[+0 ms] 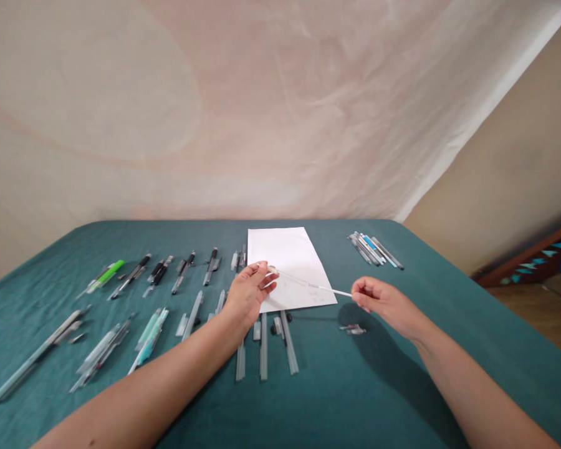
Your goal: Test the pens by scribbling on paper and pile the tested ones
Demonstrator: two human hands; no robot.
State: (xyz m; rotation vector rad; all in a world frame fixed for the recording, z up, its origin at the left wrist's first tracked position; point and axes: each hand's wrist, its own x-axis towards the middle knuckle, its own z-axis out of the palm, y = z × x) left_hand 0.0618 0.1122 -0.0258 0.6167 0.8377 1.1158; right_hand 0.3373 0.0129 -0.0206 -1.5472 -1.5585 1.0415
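Note:
Above the white paper (285, 246), my left hand (250, 292) pinches one end of a clear pen barrel (292, 277). To its right, my right hand (382, 302) has thumb and fingers closed on the end of a thin white pen refill (335, 291). The refill's other end points left and lines up with the barrel's right end. I cannot tell how far it sits inside. Small clear and dark pen parts (353, 329) lie on the cloth below my right hand.
On the green tablecloth (327, 386), pens taken apart lie in groups to the left, among them a green pen (106, 276) and a turquoise barrel (153, 337). Several clear barrels (263, 349) lie in front of the paper. A pile of pens (374, 249) is at the back right.

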